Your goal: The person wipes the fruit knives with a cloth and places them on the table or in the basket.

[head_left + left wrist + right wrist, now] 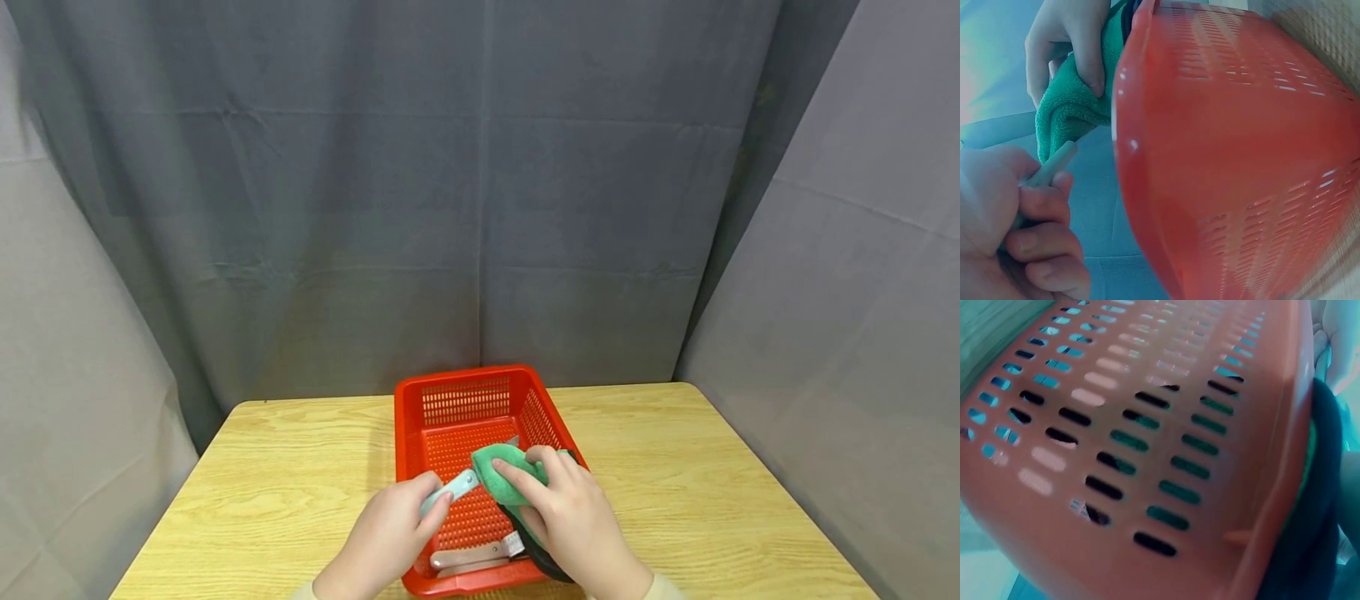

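In the head view my left hand [393, 527] grips a knife by its light blue handle [450, 490], just over the red basket. My right hand [573, 517] pinches a folded green towel [504, 473] around the knife's far end, so the blade is hidden. Black-edged cloth hangs from the towel over the basket's right rim; the right wrist view shows this dark edge [1319, 506] close up. Curled fingers of my left hand [1041, 231] surround the handle in the left wrist view, with the towel [1075, 103] beyond.
The red plastic basket [408, 450] stands on a wood-grain table [300, 467]. Beige-handled knives [468, 557] lie at its near end, beside a small white label [513, 544]. Grey curtains [375, 208] enclose the back and sides.
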Motion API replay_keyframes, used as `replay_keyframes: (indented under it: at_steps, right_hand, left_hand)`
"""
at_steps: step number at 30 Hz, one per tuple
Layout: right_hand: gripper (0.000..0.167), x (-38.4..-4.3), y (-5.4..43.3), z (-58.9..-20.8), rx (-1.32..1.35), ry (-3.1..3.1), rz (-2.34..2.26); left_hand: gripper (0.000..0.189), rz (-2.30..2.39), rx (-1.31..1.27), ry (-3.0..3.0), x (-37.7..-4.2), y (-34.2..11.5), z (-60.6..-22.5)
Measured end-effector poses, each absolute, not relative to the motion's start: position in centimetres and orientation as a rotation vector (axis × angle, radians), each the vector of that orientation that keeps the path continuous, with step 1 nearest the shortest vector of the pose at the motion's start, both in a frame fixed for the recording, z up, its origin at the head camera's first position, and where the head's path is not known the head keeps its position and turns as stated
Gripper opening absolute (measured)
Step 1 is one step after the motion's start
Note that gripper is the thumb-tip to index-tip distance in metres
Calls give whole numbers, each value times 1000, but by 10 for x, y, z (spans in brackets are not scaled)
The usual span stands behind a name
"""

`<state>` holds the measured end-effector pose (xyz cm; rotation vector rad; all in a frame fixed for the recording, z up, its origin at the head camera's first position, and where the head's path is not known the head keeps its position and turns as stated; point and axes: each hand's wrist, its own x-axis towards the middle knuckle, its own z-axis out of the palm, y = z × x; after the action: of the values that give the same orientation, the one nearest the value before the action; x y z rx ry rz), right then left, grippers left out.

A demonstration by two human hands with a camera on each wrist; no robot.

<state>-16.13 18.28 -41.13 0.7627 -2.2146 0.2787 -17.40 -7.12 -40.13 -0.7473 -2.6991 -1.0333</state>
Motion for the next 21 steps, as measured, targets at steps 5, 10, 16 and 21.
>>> replay_keyframes:
  at_steps: [5,10,16,21]
  right_hand:
    - [69,-166,189,-411,699,-2233,280]
    - [68,-170,196,-409,626,-2273,260]
    - [70,-172,200,-410,588,-2306,255]
    - [71,-173,204,-410,576,-2276,309]
  left_hand:
    - [26,-1038,-744,-2706,-174,-72,-402]
    - [26,-1030,-739,-2700,-174,-73,-402]
    - [23,-1043,-729,-2697,-172,-75,-403]
    - [18,-1074,-724,-2677,-172,-76,-403]
